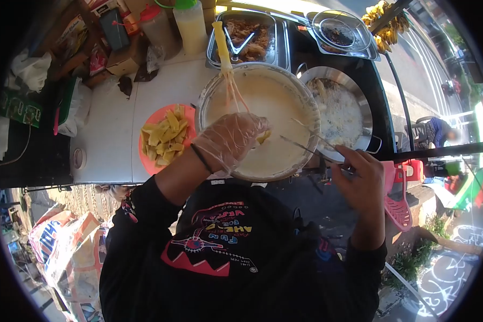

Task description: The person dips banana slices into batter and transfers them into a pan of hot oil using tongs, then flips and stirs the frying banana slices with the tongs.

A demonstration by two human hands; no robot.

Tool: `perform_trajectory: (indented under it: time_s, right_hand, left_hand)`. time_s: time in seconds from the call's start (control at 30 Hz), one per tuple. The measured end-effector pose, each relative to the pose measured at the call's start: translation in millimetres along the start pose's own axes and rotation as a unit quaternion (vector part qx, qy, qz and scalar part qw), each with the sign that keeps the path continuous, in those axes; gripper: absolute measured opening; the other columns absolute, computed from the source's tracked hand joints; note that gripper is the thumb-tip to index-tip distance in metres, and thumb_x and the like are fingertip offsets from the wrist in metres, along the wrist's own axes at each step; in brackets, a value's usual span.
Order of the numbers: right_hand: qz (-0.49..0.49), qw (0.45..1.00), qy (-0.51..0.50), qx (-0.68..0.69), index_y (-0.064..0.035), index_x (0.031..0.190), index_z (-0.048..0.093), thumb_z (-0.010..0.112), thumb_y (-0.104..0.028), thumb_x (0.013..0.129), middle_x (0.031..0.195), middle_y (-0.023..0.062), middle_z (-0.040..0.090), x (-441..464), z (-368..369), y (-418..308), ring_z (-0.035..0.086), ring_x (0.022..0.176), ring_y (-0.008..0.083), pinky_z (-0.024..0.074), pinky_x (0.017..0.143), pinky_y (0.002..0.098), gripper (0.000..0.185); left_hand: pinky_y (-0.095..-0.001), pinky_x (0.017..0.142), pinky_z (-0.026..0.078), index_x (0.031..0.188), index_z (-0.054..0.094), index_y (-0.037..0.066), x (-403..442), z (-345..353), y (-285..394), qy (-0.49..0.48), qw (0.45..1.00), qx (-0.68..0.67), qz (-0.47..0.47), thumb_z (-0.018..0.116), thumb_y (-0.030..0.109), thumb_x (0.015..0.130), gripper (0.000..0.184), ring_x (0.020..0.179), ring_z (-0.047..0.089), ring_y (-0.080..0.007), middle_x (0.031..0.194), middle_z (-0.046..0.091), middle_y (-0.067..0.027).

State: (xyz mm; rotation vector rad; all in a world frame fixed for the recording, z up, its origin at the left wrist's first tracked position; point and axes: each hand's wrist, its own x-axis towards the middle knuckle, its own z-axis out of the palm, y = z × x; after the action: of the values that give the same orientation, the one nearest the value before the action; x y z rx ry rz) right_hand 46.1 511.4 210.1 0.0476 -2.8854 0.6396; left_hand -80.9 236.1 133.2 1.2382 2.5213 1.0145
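In a clear plastic glove, my left hand (233,137) reaches over a large pot (200,110) of pale batter (273,102). Its fingers are closed on a yellow banana piece (263,138), mostly hidden by the glove. My right hand (362,174) grips metal tongs (312,132), whose two tips point left over the pot, apart, with nothing between them. A yellow-handled whisk (220,45) leans in the pot behind my left hand. Left of the pot, a red plate (146,155) bears several cut banana pieces (166,134).
Right of the pot, a wide pan (365,107) holds bubbling oil with food frying. Behind stand a metal tray (280,43) of fried food with tongs and a strainer (341,29). Bottles (190,29) stand at the back left; a pink slotted scoop (397,206) hangs at the right.
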Motion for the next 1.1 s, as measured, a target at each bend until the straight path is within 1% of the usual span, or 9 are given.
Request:
perform_trajectory:
  time_s: [0.07,0.13,0.2,0.47,0.67,0.77,0.9,0.93,1.1]
  right_hand:
    - [-0.067,0.995,-0.029,-0.070,-0.0070,0.113,0.071,0.077,-0.008,0.072,0.080,0.0058,0.066,-1,11,-17,0.064,0.067,0.0175,0.0511,0.060,0.0309,0.041]
    - [-0.165,0.978,-0.041,-0.123,-0.0077,0.107,0.071,0.076,-0.010,0.068,0.074,0.0051,0.060,-2,20,-32,0.063,0.067,0.0214,0.0517,0.059,0.0337,0.039]
    - [-0.184,0.969,-0.054,-0.159,-0.0078,0.107,0.071,0.077,-0.011,0.068,0.075,0.0042,0.059,1,26,-43,0.062,0.069,0.0199,0.0514,0.060,0.0343,0.039]
    - [-0.305,0.899,-0.134,-0.283,-0.0085,0.102,0.070,0.067,-0.015,0.075,0.086,0.0000,0.060,51,44,-74,0.062,0.081,0.0179,0.0520,0.067,0.0328,0.027]
    - [-0.401,0.847,-0.204,-0.283,-0.0107,0.077,0.066,0.065,-0.014,0.077,0.073,0.0012,0.063,75,58,-59,0.065,0.079,0.0193,0.0528,0.064,0.0357,0.004]
    - [-0.354,0.881,-0.212,-0.233,-0.0083,0.078,0.068,0.066,-0.012,0.077,0.074,0.0023,0.066,61,57,-36,0.066,0.074,0.0226,0.0535,0.065,0.0372,0.004]
    - [-0.082,0.974,-0.206,0.046,-0.0003,0.093,0.072,0.067,-0.005,0.083,0.072,0.0046,0.068,38,51,12,0.067,0.067,0.0159,0.0505,0.060,0.0300,0.012]
    - [0.045,0.965,-0.182,0.182,0.0026,0.099,0.072,0.067,-0.003,0.086,0.070,0.0045,0.068,33,54,28,0.066,0.065,0.0128,0.0488,0.057,0.0273,0.015]
    - [0.225,0.859,-0.114,0.446,0.0053,0.103,0.071,0.066,-0.005,0.092,0.066,0.0016,0.062,11,56,98,0.055,0.058,0.0081,0.0414,0.052,0.0225,0.016]
  left_hand:
    - [-0.0341,0.086,0.055,0.118,0.066,0.003,-10,-3,-5,-0.004,0.999,0.031,0.027,0.066,0.005,0.089,0.029,0.094,0.070,-0.0279,0.107,0.070,-0.0161]
    - [-0.0335,0.084,0.055,0.115,0.065,0.001,-35,-18,-15,0.093,0.982,-0.160,-0.028,0.072,0.006,0.086,0.029,0.091,0.070,-0.0241,0.104,0.071,-0.0151]
    - [-0.0313,0.086,0.054,0.111,0.065,0.000,-52,-57,-20,0.103,0.994,-0.033,-0.030,0.074,0.006,0.086,0.027,0.092,0.068,-0.0189,0.103,0.070,-0.0125]
    - [-0.0296,0.085,0.052,0.109,0.065,0.001,-125,-84,-61,0.198,0.962,-0.120,-0.145,0.072,0.008,0.090,0.021,0.091,0.065,-0.0140,0.102,0.068,-0.0078]
    - [-0.0299,0.082,0.053,0.106,0.066,0.001,-155,-65,-62,0.226,0.945,-0.090,-0.218,0.073,0.011,0.090,0.020,0.089,0.066,-0.0156,0.099,0.070,-0.0085]
    - [-0.0341,0.080,0.055,0.108,0.067,0.003,-176,-55,-62,0.210,0.943,-0.011,-0.259,0.073,0.013,0.088,0.023,0.086,0.068,-0.0231,0.099,0.071,-0.0122]
    - [-0.0419,0.086,0.054,0.115,0.067,0.007,-186,-21,-55,0.124,0.964,0.055,-0.230,0.072,0.020,0.086,0.032,0.096,0.067,-0.0344,0.107,0.070,-0.0152]
    - [-0.0428,0.089,0.053,0.116,0.067,0.007,-189,-6,-56,0.111,0.973,0.104,-0.171,0.071,0.022,0.087,0.033,0.101,0.065,-0.0348,0.109,0.069,-0.0151]
    - [-0.0464,0.097,0.048,0.123,0.063,0.007,-148,7,-29,0.010,0.971,0.102,-0.215,0.076,0.025,0.081,0.047,0.109,0.060,-0.0382,0.115,0.065,-0.0193]
